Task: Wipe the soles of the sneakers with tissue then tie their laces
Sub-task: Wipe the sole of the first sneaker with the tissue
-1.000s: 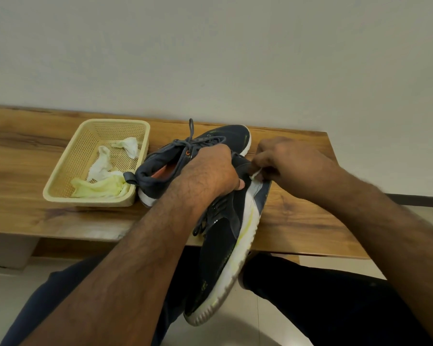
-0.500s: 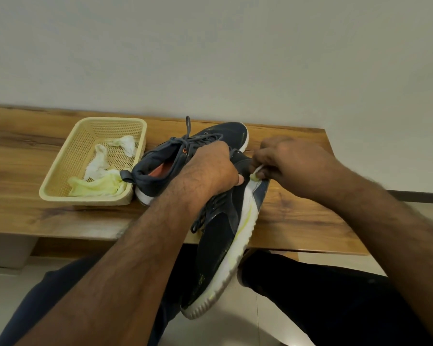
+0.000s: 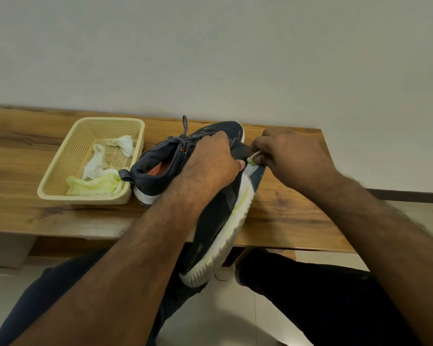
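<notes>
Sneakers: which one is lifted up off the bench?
The sneaker gripped by the left hand, tilted sideways with its white sole showing. The other sneaker sits flat beside the basket.

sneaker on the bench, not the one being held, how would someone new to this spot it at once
Start at the long wooden bench against the pale wall and find the yellow mesh basket of crumpled tissues. Just right of the basket stands a dark sneaker, sole down, heel toward the camera. Unlike the sneaker held on its side by the left hand, it rests flat and shows its orange lining.
</notes>
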